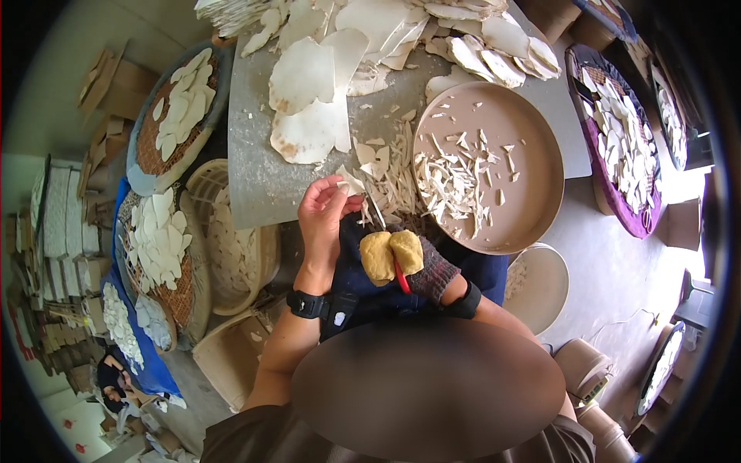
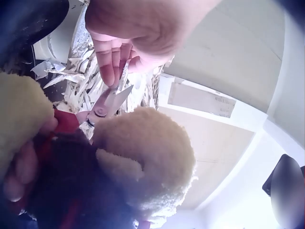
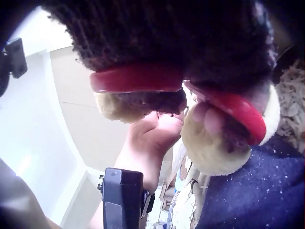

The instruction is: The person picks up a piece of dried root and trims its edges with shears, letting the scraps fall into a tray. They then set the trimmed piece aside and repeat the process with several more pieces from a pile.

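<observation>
One white slice (image 1: 350,182): pinched in left hand (image 1: 321,220), mid-frame
Red-handled scissors (image 1: 377,210): gripped in right hand (image 1: 434,272), aimed up-frame, slice just upper-left

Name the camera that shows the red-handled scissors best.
Left wrist: the red-handled scissors show open blades and pivot up close. Head shows them small, handles mostly hidden; right wrist shows the handles, no blades clearly.

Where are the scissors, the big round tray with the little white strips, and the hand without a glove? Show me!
Scissors (image 2: 100,112): left wrist view, on the pivot joining the blades.
Round tray (image 1: 532,207): head view, on a bare part of its floor.
Left hand (image 1: 322,216): head view, on the middle of the hand.
</observation>
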A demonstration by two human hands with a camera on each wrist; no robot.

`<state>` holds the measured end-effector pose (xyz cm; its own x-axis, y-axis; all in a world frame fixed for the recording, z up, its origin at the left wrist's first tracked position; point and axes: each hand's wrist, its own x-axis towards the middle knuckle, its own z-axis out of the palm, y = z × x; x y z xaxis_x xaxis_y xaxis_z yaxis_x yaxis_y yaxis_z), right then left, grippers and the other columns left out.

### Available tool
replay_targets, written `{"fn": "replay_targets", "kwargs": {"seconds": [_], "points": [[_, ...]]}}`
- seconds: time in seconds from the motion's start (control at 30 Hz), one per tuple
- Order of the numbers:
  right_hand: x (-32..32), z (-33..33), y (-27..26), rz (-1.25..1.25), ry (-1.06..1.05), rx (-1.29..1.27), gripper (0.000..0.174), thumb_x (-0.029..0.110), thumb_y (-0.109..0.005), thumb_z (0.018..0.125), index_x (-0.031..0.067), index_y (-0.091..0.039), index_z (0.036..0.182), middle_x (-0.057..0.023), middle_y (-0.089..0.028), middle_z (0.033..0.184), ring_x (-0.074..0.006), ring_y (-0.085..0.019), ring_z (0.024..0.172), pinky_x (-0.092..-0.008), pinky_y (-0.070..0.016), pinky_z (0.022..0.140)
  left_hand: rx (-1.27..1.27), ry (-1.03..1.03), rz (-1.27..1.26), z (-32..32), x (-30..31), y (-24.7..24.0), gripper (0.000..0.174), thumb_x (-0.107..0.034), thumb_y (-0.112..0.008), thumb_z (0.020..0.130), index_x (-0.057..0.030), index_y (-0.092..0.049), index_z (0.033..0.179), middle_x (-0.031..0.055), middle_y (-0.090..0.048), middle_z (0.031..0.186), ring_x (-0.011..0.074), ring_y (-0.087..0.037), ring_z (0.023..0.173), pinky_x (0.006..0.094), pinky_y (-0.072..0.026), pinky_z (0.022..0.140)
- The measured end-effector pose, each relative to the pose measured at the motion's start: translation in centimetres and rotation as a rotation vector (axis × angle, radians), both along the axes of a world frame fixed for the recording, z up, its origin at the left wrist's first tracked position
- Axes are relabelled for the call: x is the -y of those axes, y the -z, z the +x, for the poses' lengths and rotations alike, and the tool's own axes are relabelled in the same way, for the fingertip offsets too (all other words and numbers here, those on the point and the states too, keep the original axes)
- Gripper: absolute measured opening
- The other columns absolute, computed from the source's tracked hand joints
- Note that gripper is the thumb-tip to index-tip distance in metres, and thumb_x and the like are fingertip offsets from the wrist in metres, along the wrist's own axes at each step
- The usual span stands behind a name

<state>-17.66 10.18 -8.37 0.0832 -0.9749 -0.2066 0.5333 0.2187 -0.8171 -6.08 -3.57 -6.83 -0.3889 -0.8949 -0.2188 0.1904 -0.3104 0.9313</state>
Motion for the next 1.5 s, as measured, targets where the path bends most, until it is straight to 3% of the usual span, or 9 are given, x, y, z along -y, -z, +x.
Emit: {"fn": "replay_targets", "kwargs": {"seconds": [0.2,0.43,0.57,0.73,0.87,1.07,1.17,1.27,1.5], "points": [[-0.5,-0.6,0.2,-0.122,-0.121,-0.562,0.03,0.018,-0.059,0.087,0.002,-0.055,0.111,-0.0082,-0.062,0.104,-0.0145,-0.06,0.095,-0.0304,-0.049,0.084,0.084,0.056,0.067,0.5,0.8,0.1,0.017,-0.005,-0.059,0.084,0.0009,-0.056,0.1,0.0112,-0.064,0.085,0.0177,-0.064,0.07,0.0271,-0.0542,0.064],[-1.2,-0.1,2.8,-0.062,-0.142,-0.496,0.026,0.018,-0.062,0.084,0.0035,-0.057,0.105,-0.0081,-0.064,0.099,-0.0162,-0.062,0.093,-0.0301,-0.0493,0.082,0.263,-0.006,-0.075,7.5,4.4,-1.2,0.019,-0.009,-0.053,0.088,0.0013,-0.059,0.104,0.0094,-0.064,0.084,0.0123,-0.061,0.064,0.0241,-0.0515,0.06],[-1.2,-0.7,1.9,-0.099,-0.063,-0.483,0.021,0.02,-0.062,0.08,0.0063,-0.061,0.096,-0.0104,-0.065,0.091,-0.0264,-0.063,0.084,-0.0331,-0.0513,0.074,0.82,-0.353,-0.624,18.1,12.5,0.2,0.026,-0.002,-0.056,0.083,-0.0023,-0.061,0.109,0.0065,-0.063,0.101,0.014,-0.059,0.09,0.0233,-0.0475,0.075],[-1.2,0.6,2.2,-0.015,-0.05,-0.264,0.019,0.019,-0.058,0.084,0.0045,-0.061,0.096,-0.012,-0.065,0.091,-0.0262,-0.063,0.084,-0.0333,-0.0507,0.072,0.773,-0.183,-0.691,12.0,14.6,-4.3,0.031,-0.014,-0.066,0.075,-0.0025,-0.063,0.104,0.0146,-0.06,0.103,0.0237,-0.058,0.096,0.0311,-0.0445,0.084],[-1.5,0.2,1.3,-0.1,-0.171,-0.577,0.025,0.017,-0.06,0.086,0.0008,-0.056,0.105,-0.0079,-0.064,0.097,-0.0161,-0.062,0.092,-0.0307,-0.0502,0.081,0.644,-0.035,-0.511,4.8,19.1,0.2,0.048,-0.027,-0.071,0.072,0.0043,-0.06,0.107,0.0197,-0.059,0.105,0.0276,-0.057,0.1,0.0341,-0.0444,0.086],[-2.9,-0.8,1.4,0.033,-0.112,-0.451,0.025,0.015,-0.06,0.087,0.001,-0.057,0.106,-0.0077,-0.064,0.099,-0.0153,-0.061,0.093,-0.0299,-0.05,0.082,1.362,-0.156,-0.666,-2.2,21.8,2.1,0.073,-0.046,-0.072,0.066,0.0097,-0.052,0.11,0.0274,-0.054,0.11,0.0372,-0.048,0.11,0.0446,-0.0371,0.095],[-3.1,-1.2,1.2,0.041,-0.098,-0.433,0.026,0.016,-0.06,0.087,0.0008,-0.057,0.107,-0.0076,-0.064,0.099,-0.0152,-0.061,0.093,-0.0299,-0.0499,0.082,1.243,-0.175,-0.768,-2.6,22.2,2.4,0.063,-0.033,-0.074,0.069,0.0077,-0.048,0.11,0.0245,-0.056,0.109,0.0316,-0.053,0.106,0.0411,-0.0415,0.09],[-3.3,-1.1,1.6,0.0,-0.084,-0.452,0.026,0.017,-0.06,0.087,0.0004,-0.057,0.107,-0.0075,-0.064,0.1,-0.0148,-0.061,0.092,-0.0298,-0.0496,0.082,0.301,-0.194,-0.562,-2.3,21.7,2.6,0.053,-0.013,-0.071,0.074,0.0055,-0.042,0.113,0.0197,-0.058,0.107,0.0235,-0.058,0.098,0.0353,-0.0468,0.082],[-2.7,-1.5,1.0,-0.049,0.124,0.135,0.019,0.016,-0.056,0.088,0.0002,-0.06,0.097,-0.0075,-0.063,0.095,-0.0159,-0.061,0.087,-0.0306,-0.0493,0.077,0.014,-0.073,-0.308,1.3,10.1,-5.2,0.041,0.002,-0.053,0.084,0.0014,-0.037,0.122,0.0126,-0.058,0.105,0.0157,-0.059,0.093,0.0278,-0.0492,0.077]]}}
